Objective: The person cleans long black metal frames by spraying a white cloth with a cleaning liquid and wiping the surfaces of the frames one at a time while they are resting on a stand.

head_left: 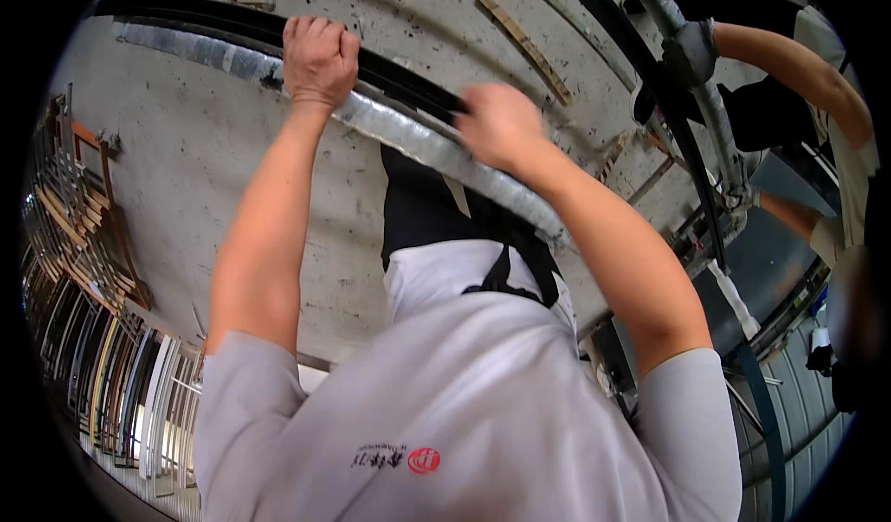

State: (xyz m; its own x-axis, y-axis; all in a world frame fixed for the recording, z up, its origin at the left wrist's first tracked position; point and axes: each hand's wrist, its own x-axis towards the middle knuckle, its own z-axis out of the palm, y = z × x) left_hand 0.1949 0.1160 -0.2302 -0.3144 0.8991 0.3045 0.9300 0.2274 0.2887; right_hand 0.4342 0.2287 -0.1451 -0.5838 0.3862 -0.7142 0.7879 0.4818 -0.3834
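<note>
A long silver foil-wrapped bar point(422, 148) runs across the view from upper left toward the right, with a black strip point(399, 81) lying along its far side. My left hand point(318, 58) is closed in a fist around the bar and strip near the middle left. My right hand point(501, 125) is blurred and rests on the bar a little to the right, its fingers curled over it. My grey shirt fills the lower part of the view.
A concrete floor point(204, 151) lies below. Another person's gloved hand point(691, 51) grips a grey pipe point(719, 123) at the upper right. Stacks of wooden and metal frames point(88, 271) line the left edge. A wooden strip point(525, 47) lies on the floor.
</note>
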